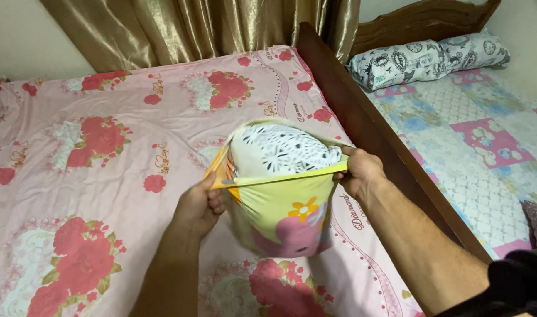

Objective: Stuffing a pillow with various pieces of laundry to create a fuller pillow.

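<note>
Left hand (199, 205) fingers pinch the left edge of the yellow pillowcase (286, 214) opening; right hand (358, 170) fingers grip the right edge, stretching it taut. White patterned pillow (277, 149) sits inside. Assembly is held above the pink floral bed sheet (104, 152), beside the wooden bed frame (368, 126).

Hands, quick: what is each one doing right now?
Left hand: closed, pinching the left edge of the yellow pillowcase opening.
Right hand: closed, pulling the pillowcase's right edge over the white patterned pillow.

No packages, labels, signs or screens in view
</note>
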